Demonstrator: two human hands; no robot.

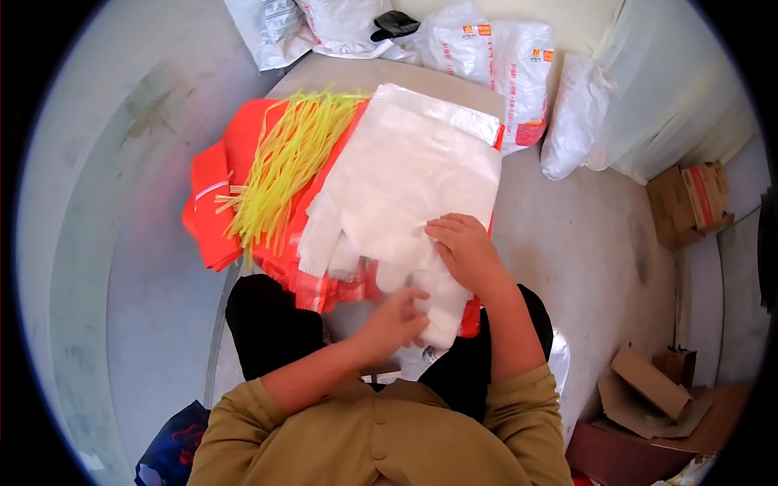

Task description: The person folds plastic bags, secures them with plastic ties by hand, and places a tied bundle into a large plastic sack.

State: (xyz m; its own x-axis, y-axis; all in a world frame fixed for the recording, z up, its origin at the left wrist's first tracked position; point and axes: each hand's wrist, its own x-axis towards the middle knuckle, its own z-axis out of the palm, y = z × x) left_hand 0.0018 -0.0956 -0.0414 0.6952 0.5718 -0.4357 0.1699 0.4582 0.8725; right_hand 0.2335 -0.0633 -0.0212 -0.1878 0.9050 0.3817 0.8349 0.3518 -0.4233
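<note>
While red plastic bags [243, 128] spread underneath, a pile of white plastic carrier bags [413, 174] lies on top before the seated person, apparently unbound as yet. Yellow tie strips [304, 154] lie loose alongside, and one folded red bundle [212, 223] is already banded. The right hand [466, 249] rests loosely spread on the pile; the left hand [397, 318], blurred at its near edge, may or may not be gripping: I can't tell.

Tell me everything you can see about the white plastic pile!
The white plastic pile looks thin, smooth and a little shiny, like carrier bags. It lies flat at a slant over red plastic, beside yellow strips. Handle-like pieces stick out toward the person. The right hand rests on its right side; the left hand is near the bottom pieces, blurred, perhaps touching.
</note>
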